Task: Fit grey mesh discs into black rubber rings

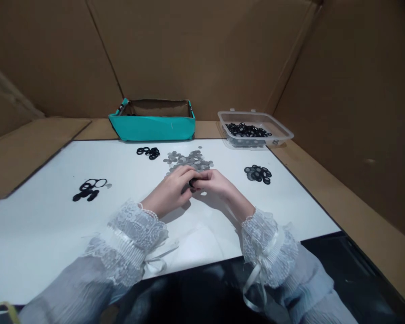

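Note:
My left hand (pixel 178 185) and my right hand (pixel 213 182) meet above the middle of the white board. Between their fingertips they hold a small black ring (pixel 192 182), partly covered by the fingers. Both hands are closed on it. Just behind them lies a loose heap of small grey translucent discs (pixel 189 158). A small pile of black rings (pixel 149 152) sits beyond my left hand. Off to the right is a pile of black rings with grey discs in them (pixel 257 173).
A teal box (pixel 155 128) stands at the back. Right of it, a clear plastic container (pixel 279 130) holds many black-rimmed pieces (pixel 248 130). Black rings and discs (pixel 87 190) lie on the left of the white board (pixel 40 234). Cardboard walls (pixel 202 58) surround the board.

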`<state>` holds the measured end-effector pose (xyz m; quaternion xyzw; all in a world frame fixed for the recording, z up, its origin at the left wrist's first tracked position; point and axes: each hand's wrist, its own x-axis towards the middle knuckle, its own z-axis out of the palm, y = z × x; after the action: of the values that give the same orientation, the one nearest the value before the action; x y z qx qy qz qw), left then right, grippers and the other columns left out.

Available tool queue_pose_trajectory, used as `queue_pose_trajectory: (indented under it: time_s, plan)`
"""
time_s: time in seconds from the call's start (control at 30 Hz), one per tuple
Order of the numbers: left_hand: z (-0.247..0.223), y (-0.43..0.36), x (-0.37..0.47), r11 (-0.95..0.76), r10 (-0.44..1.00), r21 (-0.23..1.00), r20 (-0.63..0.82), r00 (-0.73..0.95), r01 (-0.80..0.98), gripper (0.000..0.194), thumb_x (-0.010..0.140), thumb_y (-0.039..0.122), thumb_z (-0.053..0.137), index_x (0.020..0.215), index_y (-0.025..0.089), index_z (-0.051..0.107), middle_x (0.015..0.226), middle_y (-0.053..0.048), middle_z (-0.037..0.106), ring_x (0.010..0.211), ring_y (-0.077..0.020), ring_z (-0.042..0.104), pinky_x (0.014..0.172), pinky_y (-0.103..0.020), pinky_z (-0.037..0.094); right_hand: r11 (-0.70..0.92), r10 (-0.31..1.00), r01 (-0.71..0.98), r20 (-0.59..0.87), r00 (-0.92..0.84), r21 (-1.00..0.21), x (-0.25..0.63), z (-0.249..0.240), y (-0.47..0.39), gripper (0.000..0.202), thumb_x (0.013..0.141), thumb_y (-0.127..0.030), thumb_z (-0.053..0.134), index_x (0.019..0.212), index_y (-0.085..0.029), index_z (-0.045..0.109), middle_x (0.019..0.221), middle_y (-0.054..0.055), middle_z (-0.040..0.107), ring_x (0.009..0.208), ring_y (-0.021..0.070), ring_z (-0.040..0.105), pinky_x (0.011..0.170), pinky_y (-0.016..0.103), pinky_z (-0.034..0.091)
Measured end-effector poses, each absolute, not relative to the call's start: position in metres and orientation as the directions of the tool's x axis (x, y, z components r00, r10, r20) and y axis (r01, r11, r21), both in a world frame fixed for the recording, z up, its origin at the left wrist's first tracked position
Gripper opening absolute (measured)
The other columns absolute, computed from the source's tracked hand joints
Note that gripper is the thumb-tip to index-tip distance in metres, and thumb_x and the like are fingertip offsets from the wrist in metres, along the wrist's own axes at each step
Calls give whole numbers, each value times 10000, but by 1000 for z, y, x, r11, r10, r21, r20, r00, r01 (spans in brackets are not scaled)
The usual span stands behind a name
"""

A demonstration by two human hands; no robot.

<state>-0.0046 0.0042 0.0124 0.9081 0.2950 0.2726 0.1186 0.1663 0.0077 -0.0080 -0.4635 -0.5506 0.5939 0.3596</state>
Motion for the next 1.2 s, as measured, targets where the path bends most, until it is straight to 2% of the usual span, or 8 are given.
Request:
queue_pose_trajectory:
  time_s: [0.1, 0.2, 0.4, 0.6, 0.87, 0.97, 1.07, 1.2]
  plan:
    - [12, 24, -20, -712, 700, 423, 488, 522, 560, 342, 796, 82, 454, 1107, 189, 550, 1096, -83, 614, 1048, -207, 581, 921, -382, 491, -51, 981, 108, -70, -183, -993, 178, -5, 11, 181, 649, -318, 656, 602, -163, 577, 545, -4, 552, 523, 122, 507, 536, 264, 373]
    - [5, 53, -50, -341, 889, 450, 441, 128, 825, 209, 844, 169, 459, 992, 153, 605, 1042, -116, 636, 975, -239, 606, 863, -393, 505, 106, 992, 191, 116, 43, -976, 205, -4, 11, 209, 629, -361, 674, 664, -164, 611, 610, 16, 593, 580, 148, 547, 608, 298, 423]
    - [-18, 95, -89, 100, 874, 398, 402, -272, 912, 391, 857, 156, 388, 1155, 53, 618, 1100, -261, 604, 1097, -390, 551, 937, -518, 421, 198, 814, 413, 384, 436, -889, 276, -31, -8, 263, 696, -397, 641, 833, -173, 617, 710, 51, 640, 669, 193, 593, 678, 350, 479]
    - [-22, 114, -89, 115, 896, 431, 343, -280, 895, 273, 817, 185, 502, 1025, 95, 655, 1125, -247, 607, 1130, -407, 531, 946, -501, 411, 122, 787, 654, 474, 395, -747, 313, -61, -12, 169, 721, -284, 561, 748, -152, 663, 787, 100, 633, 630, 192, 563, 720, 426, 502]
    - [-12, 105, -81, 46, 867, 645, 353, -350, 763, 139, 769, 137, 527, 906, 144, 548, 852, -74, 631, 912, -240, 614, 865, -380, 467, 169, 710, 775, 620, 333, -609, 297, -44, -14, 209, 785, -252, 525, 874, -139, 677, 928, 130, 582, 800, 225, 583, 809, 429, 494]
    - [-4, 90, -58, -50, 872, 723, 368, -323, 689, 130, 773, 192, 538, 897, 154, 544, 845, -55, 636, 850, -192, 634, 815, -319, 496, 293, 736, 674, 610, 295, -678, 263, -22, -12, 179, 819, -304, 535, 834, -165, 646, 868, 97, 625, 682, 176, 559, 708, 361, 498]
    - [3, 63, -26, -270, 930, 826, 358, -90, 494, 161, 746, 294, 597, 848, 175, 560, 797, -25, 647, 766, -167, 643, 723, -278, 513, 379, 888, 425, 452, 82, -822, 215, -3, 0, 218, 785, -375, 599, 867, -174, 623, 803, 66, 660, 662, 162, 587, 639, 305, 492]
    - [7, 29, 2, -429, 903, 869, 402, 153, 247, 192, 732, 341, 619, 816, 175, 572, 804, -36, 648, 761, -179, 633, 723, -300, 510, 245, 950, 96, 219, -224, -965, 161, 6, 15, 276, 741, -452, 633, 781, -188, 563, 639, 6, 631, 523, 120, 549, 509, 248, 435]
